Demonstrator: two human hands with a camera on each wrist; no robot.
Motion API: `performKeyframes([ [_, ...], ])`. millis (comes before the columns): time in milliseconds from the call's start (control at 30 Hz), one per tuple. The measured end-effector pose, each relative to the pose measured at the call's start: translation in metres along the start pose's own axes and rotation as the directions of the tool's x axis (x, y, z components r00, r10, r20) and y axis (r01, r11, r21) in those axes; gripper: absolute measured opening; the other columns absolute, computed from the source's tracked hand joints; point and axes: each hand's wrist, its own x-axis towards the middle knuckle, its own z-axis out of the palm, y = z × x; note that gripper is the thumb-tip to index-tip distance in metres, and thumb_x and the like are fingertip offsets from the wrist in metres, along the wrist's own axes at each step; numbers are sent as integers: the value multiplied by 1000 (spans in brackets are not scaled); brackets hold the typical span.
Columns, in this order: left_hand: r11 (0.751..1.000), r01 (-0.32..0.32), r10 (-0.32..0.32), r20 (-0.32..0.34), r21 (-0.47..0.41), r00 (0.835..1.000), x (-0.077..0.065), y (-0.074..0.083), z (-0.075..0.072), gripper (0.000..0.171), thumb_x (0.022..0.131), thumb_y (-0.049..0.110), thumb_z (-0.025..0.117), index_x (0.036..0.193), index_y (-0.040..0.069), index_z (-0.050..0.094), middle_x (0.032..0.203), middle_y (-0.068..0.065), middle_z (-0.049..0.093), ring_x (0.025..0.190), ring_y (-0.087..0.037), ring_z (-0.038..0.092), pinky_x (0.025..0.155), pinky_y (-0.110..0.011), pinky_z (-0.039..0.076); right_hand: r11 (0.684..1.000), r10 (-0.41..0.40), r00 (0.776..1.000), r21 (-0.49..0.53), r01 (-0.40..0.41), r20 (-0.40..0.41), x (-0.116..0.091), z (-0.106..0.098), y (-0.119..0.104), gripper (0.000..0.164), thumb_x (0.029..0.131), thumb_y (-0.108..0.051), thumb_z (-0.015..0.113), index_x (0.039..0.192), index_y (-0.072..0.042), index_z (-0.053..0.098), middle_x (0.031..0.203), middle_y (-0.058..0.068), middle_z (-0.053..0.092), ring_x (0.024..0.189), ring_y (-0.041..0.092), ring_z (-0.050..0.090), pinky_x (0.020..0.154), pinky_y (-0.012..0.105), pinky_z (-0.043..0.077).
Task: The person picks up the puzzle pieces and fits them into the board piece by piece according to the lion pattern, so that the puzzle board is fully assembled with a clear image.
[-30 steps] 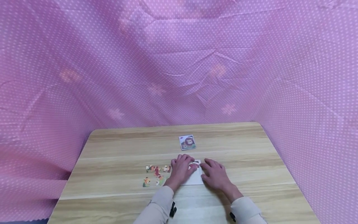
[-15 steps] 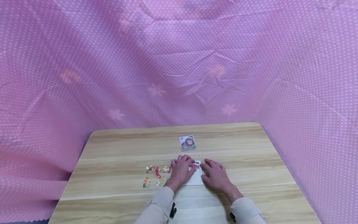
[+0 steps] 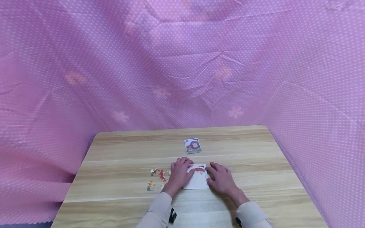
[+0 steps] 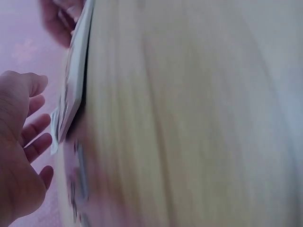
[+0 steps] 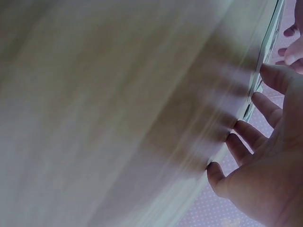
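A white puzzle board (image 3: 195, 183) lies flat on the table, with pieces showing dark red and white (image 3: 199, 170) along its far side. Over its left side is my left hand (image 3: 179, 175), fingers loosely bent and partly covering the board. In the left wrist view a gap shows between that left hand (image 4: 19, 142) and the board (image 4: 75, 80), and nothing is in its fingers. My right hand (image 3: 223, 180) rests at the board's right edge, thumb and fingertips close to it. In the right wrist view the fingertips of the right hand (image 5: 270, 146) touch the tabletop.
Several loose jigsaw pieces (image 3: 162, 174) lie left of the board, some hidden by the left hand. A picture card with a lion (image 3: 193, 146) lies farther back. The wooden table (image 3: 128, 145) is surrounded by a pink dotted cloth (image 3: 182, 79).
My left hand has shifted a little left off the pieces in the board, uncovering more of them and hiding more loose pieces. The right hand stays at the board's edge.
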Motion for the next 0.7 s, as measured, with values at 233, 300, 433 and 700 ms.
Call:
performKeyframes([
  [233, 997, 75, -75, -6, 9, 997, -11, -22, -16, 33, 88, 40, 64, 117, 25, 64, 123, 3, 58, 115, -20, 49, 93, -47, 35, 1000, 2, 1000, 10, -2, 1, -1, -1, -1, 48, 88, -38, 64, 134, -26, 56, 150, 10, 42, 138, 35, 38, 106, 61, 28],
  [300, 995, 93, -93, -7, 18, 996, -15, -28, -20, 34, 88, 41, 64, 118, 25, 63, 123, 4, 58, 116, -20, 48, 94, -48, 34, 1000, -1, 1000, 15, 1, -2, -1, -1, -2, 48, 88, -38, 65, 134, -26, 56, 150, 10, 42, 138, 35, 38, 106, 61, 28],
  [433, 993, 117, -117, -16, 23, 993, -23, -39, -28, 35, 88, 40, 65, 119, 24, 63, 123, 4, 58, 115, -20, 48, 97, -50, 33, 1000, 2, 1000, 14, -2, 7, -1, -2, -1, 49, 88, -39, 64, 134, -27, 55, 150, 10, 42, 138, 34, 37, 107, 61, 27],
  [700, 984, 172, -169, -70, 38, 983, -36, -64, -43, 40, 87, 44, 66, 120, 23, 63, 125, 1, 58, 118, -23, 47, 100, -54, 30, 1000, 3, 1000, 5, -3, 16, 1, -1, -2, 50, 87, -39, 65, 135, -27, 55, 150, 10, 42, 138, 35, 37, 107, 62, 28],
])
